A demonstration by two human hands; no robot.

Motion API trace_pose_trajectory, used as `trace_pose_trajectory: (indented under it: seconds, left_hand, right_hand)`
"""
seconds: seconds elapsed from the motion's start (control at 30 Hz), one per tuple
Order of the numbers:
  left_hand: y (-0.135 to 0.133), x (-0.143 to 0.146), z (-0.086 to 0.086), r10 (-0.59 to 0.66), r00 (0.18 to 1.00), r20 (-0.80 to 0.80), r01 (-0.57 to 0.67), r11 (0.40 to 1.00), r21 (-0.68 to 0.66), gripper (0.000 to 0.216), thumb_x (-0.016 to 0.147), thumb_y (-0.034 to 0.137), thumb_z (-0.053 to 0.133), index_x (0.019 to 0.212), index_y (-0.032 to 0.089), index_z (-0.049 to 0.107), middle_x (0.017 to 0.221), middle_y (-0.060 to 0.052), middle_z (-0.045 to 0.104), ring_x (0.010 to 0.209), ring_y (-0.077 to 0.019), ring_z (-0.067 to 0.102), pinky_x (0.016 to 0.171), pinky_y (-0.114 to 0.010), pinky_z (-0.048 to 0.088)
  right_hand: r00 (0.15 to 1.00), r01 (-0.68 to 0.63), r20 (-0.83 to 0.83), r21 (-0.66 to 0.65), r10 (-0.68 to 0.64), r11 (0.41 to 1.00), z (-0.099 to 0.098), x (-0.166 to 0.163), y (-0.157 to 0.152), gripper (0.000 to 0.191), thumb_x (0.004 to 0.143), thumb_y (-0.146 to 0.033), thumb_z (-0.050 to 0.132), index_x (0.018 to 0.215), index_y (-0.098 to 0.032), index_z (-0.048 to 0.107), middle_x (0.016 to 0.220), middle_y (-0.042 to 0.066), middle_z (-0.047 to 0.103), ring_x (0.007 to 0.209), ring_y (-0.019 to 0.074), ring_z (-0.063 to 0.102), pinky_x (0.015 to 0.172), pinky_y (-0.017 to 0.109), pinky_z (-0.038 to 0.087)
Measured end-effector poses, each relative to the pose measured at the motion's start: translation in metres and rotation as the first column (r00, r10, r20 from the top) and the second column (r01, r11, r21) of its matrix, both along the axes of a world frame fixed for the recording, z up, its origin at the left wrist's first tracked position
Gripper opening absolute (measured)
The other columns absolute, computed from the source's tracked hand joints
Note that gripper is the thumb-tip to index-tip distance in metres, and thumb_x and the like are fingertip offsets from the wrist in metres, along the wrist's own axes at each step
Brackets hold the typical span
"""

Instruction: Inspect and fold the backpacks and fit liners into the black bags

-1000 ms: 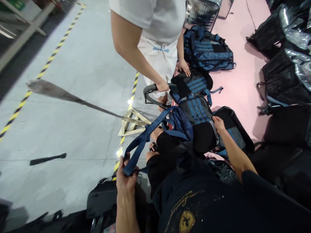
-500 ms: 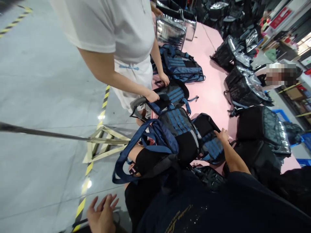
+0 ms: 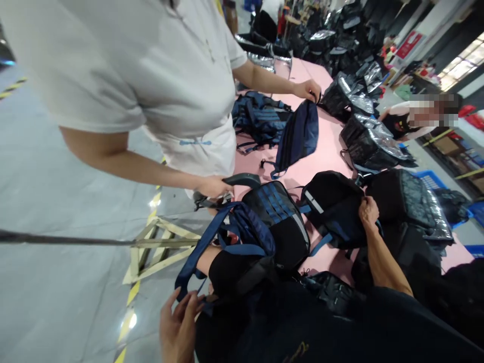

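My right hand [image 3: 368, 212] is closed on the edge of a black backpack [image 3: 333, 209] with blue straps, tilted over the pink table. At lower left, my left hand [image 3: 177, 322] has its fingers apart and curved at the lower end of a wide blue strap [image 3: 192, 257]; whether they touch it I cannot tell. That strap belongs to a navy bag [image 3: 251, 229] lying by my lap. Beside it lies a grey and black backpack [image 3: 278, 217] with blue stripes.
Across from me a co-worker in a white shirt [image 3: 181, 91] holds up a navy bag [image 3: 300, 133]. Blue bags [image 3: 257, 118] and silver-lined black bags [image 3: 370, 143] lie on the pink table [image 3: 328, 151]. A wooden frame [image 3: 162, 249] stands on the floor.
My right hand has lifted and turned the backpack, hiding its blue stripes. My left hand has moved up and right to the strap. The co-worker's far hand now raises a navy bag.
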State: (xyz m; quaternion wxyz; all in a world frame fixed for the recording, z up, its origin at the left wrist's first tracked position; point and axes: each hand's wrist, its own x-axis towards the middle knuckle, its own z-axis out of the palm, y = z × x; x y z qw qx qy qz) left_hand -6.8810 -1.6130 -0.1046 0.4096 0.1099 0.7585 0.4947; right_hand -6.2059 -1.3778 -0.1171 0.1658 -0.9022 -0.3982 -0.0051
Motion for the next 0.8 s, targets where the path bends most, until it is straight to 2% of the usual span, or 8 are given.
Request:
trace_pose_trajectory:
  seconds: [0.13,0.23,0.33,0.47,0.57,0.67,0.73,0.8]
  left_hand:
    - [0.02,0.018,0.003,-0.143,0.99,-0.022,0.144,0.988,0.053,0.083,0.06,0.064,0.096,0.129,0.024,0.072,0.108,-0.009,0.084,0.088,-0.0288,0.084,0.069,-0.033,0.069]
    - [0.033,0.041,0.008,-0.269,0.963,-0.004,0.268,0.957,0.109,0.08,0.054,0.069,0.1,0.116,0.023,0.079,0.109,-0.013,0.084,0.089,-0.0325,0.084,0.075,-0.04,0.071]
    - [0.04,0.068,0.021,-0.418,0.908,0.022,0.412,0.901,0.135,0.075,0.055,0.072,0.1,0.11,0.024,0.084,0.111,-0.016,0.085,0.093,-0.0359,0.084,0.084,-0.046,0.072]
    - [0.04,0.098,0.057,-0.584,0.804,0.111,0.567,0.81,0.151,0.069,0.063,0.076,0.096,0.112,0.028,0.088,0.115,-0.016,0.086,0.101,-0.0378,0.084,0.093,-0.047,0.071]
    - [0.037,0.115,0.095,-0.703,0.703,0.109,0.671,0.707,0.223,0.064,0.079,0.077,0.088,0.118,0.027,0.088,0.111,-0.014,0.086,0.1,-0.0345,0.083,0.09,-0.042,0.07]
    - [0.033,0.129,0.127,-0.754,0.645,0.121,0.681,0.64,0.355,0.056,0.097,0.07,0.076,0.125,0.023,0.087,0.109,-0.013,0.085,0.1,-0.03,0.08,0.088,-0.038,0.066]
    - [0.031,0.135,0.139,-0.73,0.631,0.263,0.567,0.665,0.486,0.06,0.099,0.072,0.073,0.127,0.019,0.086,0.112,-0.015,0.084,0.1,-0.0303,0.079,0.087,-0.039,0.065]
    - [0.032,0.136,0.145,-0.674,0.559,0.483,0.351,0.721,0.598,0.074,0.093,0.081,0.075,0.127,0.016,0.085,0.119,-0.02,0.083,0.105,-0.0351,0.079,0.089,-0.045,0.066]
  right_hand:
    - [0.991,0.022,0.117,0.32,-0.063,0.947,0.061,-0.013,0.007,0.045,0.108,-0.044,0.042,0.127,-0.02,0.075,0.11,0.018,0.075,0.104,0.0344,0.065,0.096,0.048,0.049]
    - [0.973,-0.063,0.221,0.54,-0.069,0.839,0.101,-0.043,0.0,0.045,0.11,-0.048,0.041,0.118,-0.02,0.074,0.112,0.02,0.075,0.108,0.0363,0.063,0.101,0.052,0.047]
    - [0.943,-0.17,0.325,0.665,-0.076,0.728,0.143,-0.071,-0.021,0.052,0.112,-0.06,0.04,0.113,-0.02,0.073,0.111,0.022,0.074,0.109,0.0398,0.063,0.106,0.06,0.045]
    - [0.875,-0.25,0.424,0.807,-0.231,0.535,0.202,-0.092,-0.053,0.046,0.11,-0.066,0.051,0.104,-0.025,0.071,0.099,0.019,0.069,0.103,0.0411,0.064,0.105,0.065,0.044]
    - [0.874,-0.306,0.392,0.903,-0.287,0.302,0.236,-0.108,-0.058,0.04,0.107,-0.065,0.064,0.094,-0.028,0.066,0.087,0.01,0.063,0.089,0.0334,0.061,0.097,0.06,0.047]
    - [0.939,-0.281,0.291,0.956,-0.181,0.082,0.245,-0.137,-0.05,0.039,0.105,-0.06,0.073,0.087,-0.026,0.064,0.08,0.002,0.055,0.079,0.0244,0.054,0.086,0.048,0.047]
    - [0.965,-0.261,0.262,0.964,-0.012,0.046,0.235,-0.165,-0.043,0.036,0.106,-0.054,0.074,0.087,-0.025,0.064,0.079,-0.001,0.053,0.077,0.0217,0.052,0.083,0.044,0.046]
    - [0.937,-0.291,0.276,0.956,0.216,0.042,0.215,-0.199,-0.039,0.037,0.108,-0.053,0.071,0.086,-0.025,0.064,0.078,-0.001,0.054,0.075,0.0209,0.053,0.081,0.042,0.046]
